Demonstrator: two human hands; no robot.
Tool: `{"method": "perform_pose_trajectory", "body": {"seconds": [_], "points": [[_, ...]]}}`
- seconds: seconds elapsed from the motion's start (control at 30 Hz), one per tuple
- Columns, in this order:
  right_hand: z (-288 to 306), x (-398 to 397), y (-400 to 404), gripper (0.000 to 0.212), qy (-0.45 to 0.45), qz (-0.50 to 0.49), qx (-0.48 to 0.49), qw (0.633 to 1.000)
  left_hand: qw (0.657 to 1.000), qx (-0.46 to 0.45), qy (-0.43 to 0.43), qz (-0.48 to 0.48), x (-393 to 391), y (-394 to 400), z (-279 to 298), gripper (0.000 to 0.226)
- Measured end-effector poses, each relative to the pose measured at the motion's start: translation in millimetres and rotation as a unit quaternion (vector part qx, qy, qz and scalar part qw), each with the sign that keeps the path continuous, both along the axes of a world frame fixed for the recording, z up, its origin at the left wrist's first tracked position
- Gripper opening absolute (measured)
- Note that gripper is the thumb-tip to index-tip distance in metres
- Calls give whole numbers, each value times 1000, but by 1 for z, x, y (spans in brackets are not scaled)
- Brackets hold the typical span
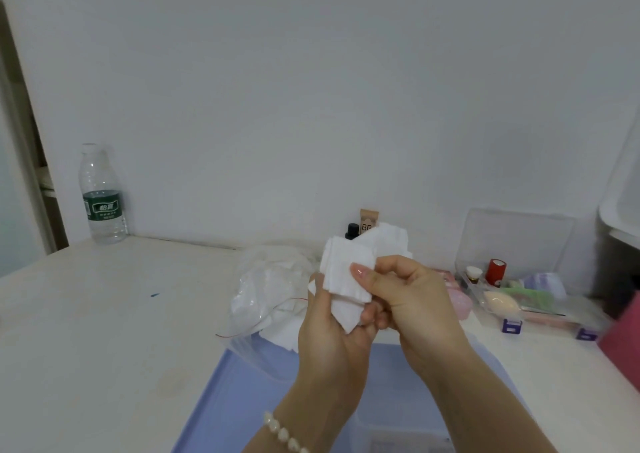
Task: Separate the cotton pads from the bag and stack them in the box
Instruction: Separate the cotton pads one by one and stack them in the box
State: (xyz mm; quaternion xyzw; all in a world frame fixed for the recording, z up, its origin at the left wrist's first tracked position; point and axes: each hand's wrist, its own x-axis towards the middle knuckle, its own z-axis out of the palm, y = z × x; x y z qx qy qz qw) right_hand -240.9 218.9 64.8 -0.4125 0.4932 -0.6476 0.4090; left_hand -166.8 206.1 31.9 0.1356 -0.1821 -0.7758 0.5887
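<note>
A small bunch of white cotton pads (346, 272) is held up above the table between both hands. My left hand (329, 334) grips the bunch from below and behind. My right hand (405, 293) pinches the front pad, thumb pressed on its face. Behind the hands lies a clear plastic bag (266, 286) with more white pads inside and spilling out at its mouth. Under my forearms sits a clear box (398, 428) on a pale blue lid or tray (235, 400); its inside is mostly hidden by my arms.
A water bottle (102, 196) stands at the back left against the wall. At the right is an open clear organiser (519, 279) holding cosmetics, with a tube (367, 222) and a dark bottle (352, 231) behind the pads. A pink object (623, 345) sits at the right edge.
</note>
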Motion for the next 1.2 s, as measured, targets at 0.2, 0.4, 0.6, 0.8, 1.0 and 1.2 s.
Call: {"method": "perform_pose_trajectory", "body": {"seconds": [0.2, 0.4, 0.6, 0.8, 1.0, 1.2], "points": [[0, 1, -1, 12, 5, -25, 7, 1000, 999, -23, 19, -20, -2, 4, 3, 53], [-2, 8, -1, 20, 52, -60, -11, 997, 998, -55, -33, 1, -2, 4, -2, 29], [-4, 8, -1, 20, 64, -56, -25, 996, 999, -35, 17, -8, 2, 7, 3, 33], [-4, 6, -1, 18, 10, -3, -16, 1000, 998, -41, 46, -2, 7, 6, 6, 47], [3, -9, 0, 27, -61, 123, 45, 989, 999, -9, 42, -20, 9, -2, 2, 79], [13, -33, 7, 30, -212, 302, 58, 928, 997, -70, -11, -41, 9, -12, -7, 82]]}}
